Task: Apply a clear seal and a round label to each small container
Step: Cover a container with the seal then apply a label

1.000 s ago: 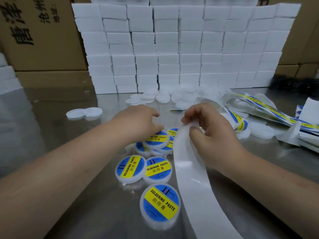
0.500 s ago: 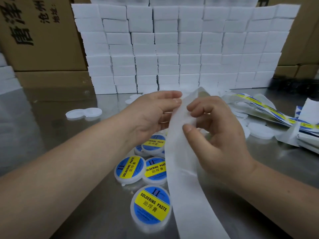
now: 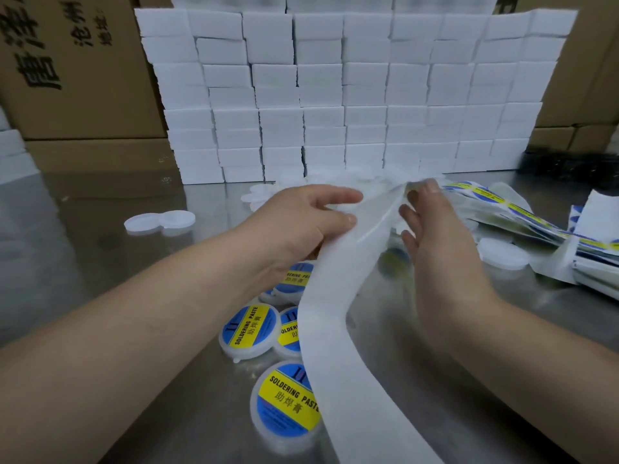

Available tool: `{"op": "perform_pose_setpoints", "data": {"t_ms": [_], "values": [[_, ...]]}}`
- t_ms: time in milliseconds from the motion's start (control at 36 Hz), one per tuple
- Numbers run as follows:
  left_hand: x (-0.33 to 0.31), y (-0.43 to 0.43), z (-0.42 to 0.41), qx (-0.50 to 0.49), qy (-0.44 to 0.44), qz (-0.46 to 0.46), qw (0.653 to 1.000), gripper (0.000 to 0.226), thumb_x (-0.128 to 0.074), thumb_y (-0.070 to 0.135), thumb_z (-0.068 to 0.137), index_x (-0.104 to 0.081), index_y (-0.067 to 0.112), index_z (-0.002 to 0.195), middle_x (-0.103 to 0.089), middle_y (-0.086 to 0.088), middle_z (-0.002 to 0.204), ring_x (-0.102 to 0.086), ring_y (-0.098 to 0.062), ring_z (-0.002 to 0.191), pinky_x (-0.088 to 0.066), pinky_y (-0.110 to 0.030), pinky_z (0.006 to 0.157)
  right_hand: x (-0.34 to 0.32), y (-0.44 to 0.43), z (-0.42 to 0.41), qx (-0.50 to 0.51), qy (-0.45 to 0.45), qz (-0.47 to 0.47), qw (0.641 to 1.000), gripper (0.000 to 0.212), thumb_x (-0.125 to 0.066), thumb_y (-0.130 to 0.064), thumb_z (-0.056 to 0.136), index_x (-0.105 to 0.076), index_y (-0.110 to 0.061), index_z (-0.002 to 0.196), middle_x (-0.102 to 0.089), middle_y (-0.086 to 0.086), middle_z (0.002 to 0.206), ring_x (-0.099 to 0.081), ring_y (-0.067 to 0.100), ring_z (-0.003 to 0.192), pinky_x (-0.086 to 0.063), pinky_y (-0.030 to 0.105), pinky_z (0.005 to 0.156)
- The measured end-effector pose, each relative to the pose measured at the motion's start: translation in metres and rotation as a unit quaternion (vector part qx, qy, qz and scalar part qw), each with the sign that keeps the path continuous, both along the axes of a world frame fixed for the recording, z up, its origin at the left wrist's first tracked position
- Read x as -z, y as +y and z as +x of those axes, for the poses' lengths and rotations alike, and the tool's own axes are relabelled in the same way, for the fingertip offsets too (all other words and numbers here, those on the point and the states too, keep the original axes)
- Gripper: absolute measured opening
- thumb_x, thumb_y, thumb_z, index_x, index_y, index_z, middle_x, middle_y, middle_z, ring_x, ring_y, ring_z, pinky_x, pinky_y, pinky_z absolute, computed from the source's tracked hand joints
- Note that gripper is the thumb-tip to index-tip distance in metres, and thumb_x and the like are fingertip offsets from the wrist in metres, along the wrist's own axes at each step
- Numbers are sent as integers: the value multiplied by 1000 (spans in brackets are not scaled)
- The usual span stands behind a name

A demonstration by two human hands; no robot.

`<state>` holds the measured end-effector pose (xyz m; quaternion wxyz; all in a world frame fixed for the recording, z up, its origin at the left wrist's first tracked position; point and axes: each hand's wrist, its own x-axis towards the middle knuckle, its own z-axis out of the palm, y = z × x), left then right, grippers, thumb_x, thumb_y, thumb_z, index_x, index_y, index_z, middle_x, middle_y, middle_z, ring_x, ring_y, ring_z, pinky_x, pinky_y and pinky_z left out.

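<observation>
Your hands have drawn apart along the liner strip [image 3: 331, 296].
Your left hand [image 3: 301, 222] pinches its edge, steadying it for peeling; labelled soldering paste tubs [image 3: 249, 329] wait beneath; your right hand [image 3: 442, 249] spreads fingers at its end, grip unclear.

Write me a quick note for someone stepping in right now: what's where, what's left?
Left hand pinches the white strip, held above the table. Right hand is at the strip's far end; its grip is blurred. Done: several labelled containers lie under the strip. Left: plain containers on the right, beside the label strips.
</observation>
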<state>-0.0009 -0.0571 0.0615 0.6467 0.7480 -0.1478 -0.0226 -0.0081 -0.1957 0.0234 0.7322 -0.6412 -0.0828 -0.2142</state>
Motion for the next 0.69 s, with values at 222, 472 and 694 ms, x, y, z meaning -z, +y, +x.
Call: {"op": "perform_pose_setpoints", "data": {"t_ms": [222,472,694], "values": [[5,-5,-3,-14,-75,107,991,31,-64,8,80,-66,38,86,-52,12,61,-52,-2,54,-47,-15,55,-2,0,-1,10,35,16,999,68,-65,-24,77,-36,-20,138,-48,-14,132,-51,7,117,-43,31,95],[11,-5,-1,-4,-61,142,988,30,-66,11,79,-64,39,88,-55,10,71,-54,-6,62,-48,-22,68,1,-3,4,33,61,-10,998,17,-59,-10,78,-60,-16,94,-67,8,88,-66,26,80,-52,43,74],[11,-7,-6,11,13,165,986,16,-61,17,85,-66,32,85,-67,11,72,-60,-2,51,-49,-13,52,8,-8,16,49,49,-49,996,34,-49,3,74,-63,-27,79,-68,-1,80,-63,25,76,-52,40,73]]}}
